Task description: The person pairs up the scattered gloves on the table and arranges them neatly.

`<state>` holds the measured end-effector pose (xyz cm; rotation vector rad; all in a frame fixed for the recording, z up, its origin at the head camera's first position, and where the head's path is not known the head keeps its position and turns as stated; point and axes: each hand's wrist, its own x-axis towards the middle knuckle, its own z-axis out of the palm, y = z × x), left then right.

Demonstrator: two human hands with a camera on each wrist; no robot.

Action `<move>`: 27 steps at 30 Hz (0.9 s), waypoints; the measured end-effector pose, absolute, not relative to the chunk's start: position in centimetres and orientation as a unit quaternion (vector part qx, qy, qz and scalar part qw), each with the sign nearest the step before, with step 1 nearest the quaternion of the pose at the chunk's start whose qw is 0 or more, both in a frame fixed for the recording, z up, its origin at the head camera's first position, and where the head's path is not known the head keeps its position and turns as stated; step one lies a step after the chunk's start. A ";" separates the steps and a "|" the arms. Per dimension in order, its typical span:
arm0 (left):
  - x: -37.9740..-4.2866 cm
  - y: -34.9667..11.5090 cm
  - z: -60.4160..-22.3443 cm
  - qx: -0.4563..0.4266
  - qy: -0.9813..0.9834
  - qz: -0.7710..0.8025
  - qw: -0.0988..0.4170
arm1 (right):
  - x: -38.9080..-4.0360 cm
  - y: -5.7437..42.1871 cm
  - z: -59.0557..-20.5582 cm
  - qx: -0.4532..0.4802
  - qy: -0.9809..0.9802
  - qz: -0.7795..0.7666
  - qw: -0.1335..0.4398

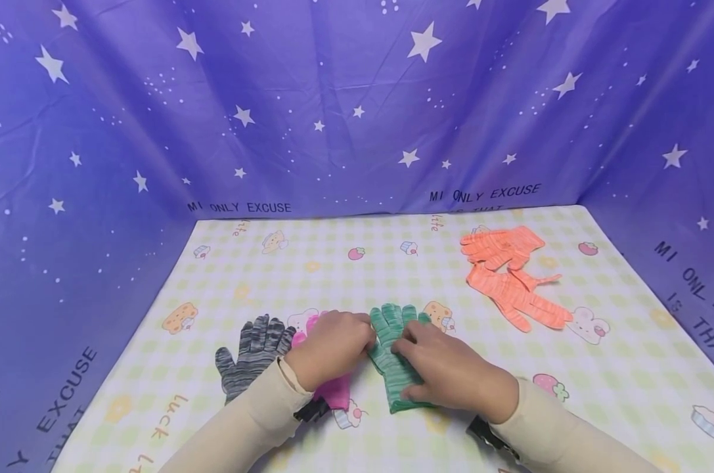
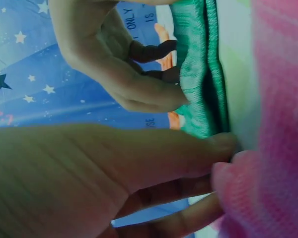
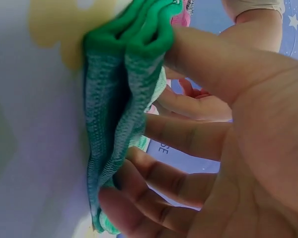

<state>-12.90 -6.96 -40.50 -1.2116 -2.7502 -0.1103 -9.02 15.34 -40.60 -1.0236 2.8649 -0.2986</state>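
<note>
In the head view a green striped knit glove pair (image 1: 395, 368) lies stacked, fingers pointing away. My right hand (image 1: 451, 368) rests on it, bent fingertips on the upper layer and thumb by the cuff (image 3: 104, 42). My left hand (image 1: 333, 345) is at the left edge of the green gloves; in the left wrist view its thumb (image 2: 208, 148) and a mostly hidden finger appear to pinch that edge. Under and beside the left hand lie pink gloves (image 1: 335, 392), partly covered. A grey-black striped glove (image 1: 250, 361) lies farther left, partly behind the sleeve.
Two orange gloves (image 1: 504, 246) lie at the back right, one of them spread askew. The table (image 1: 309, 282) has a checked, cartoon-printed cloth. Purple star-printed curtains (image 1: 357, 131) stand round its back and sides.
</note>
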 end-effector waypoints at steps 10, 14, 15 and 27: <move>-11.9 -6.8 -39.6 -0.406 -0.912 -0.003 0.059 | -8.6 15.4 -40.4 -0.348 0.934 -0.080 0.022; -11.7 -6.7 -39.5 -0.401 -0.915 0.004 0.050 | -8.4 15.2 -40.4 -0.340 0.937 -0.076 0.017; -11.6 -6.7 -39.5 -0.401 -0.915 0.006 0.047 | -8.4 15.2 -40.5 -0.339 0.938 -0.075 0.015; -11.4 -6.7 -39.4 -0.405 -0.912 0.002 0.059 | -8.3 14.6 -41.0 -0.328 0.942 -0.074 -0.003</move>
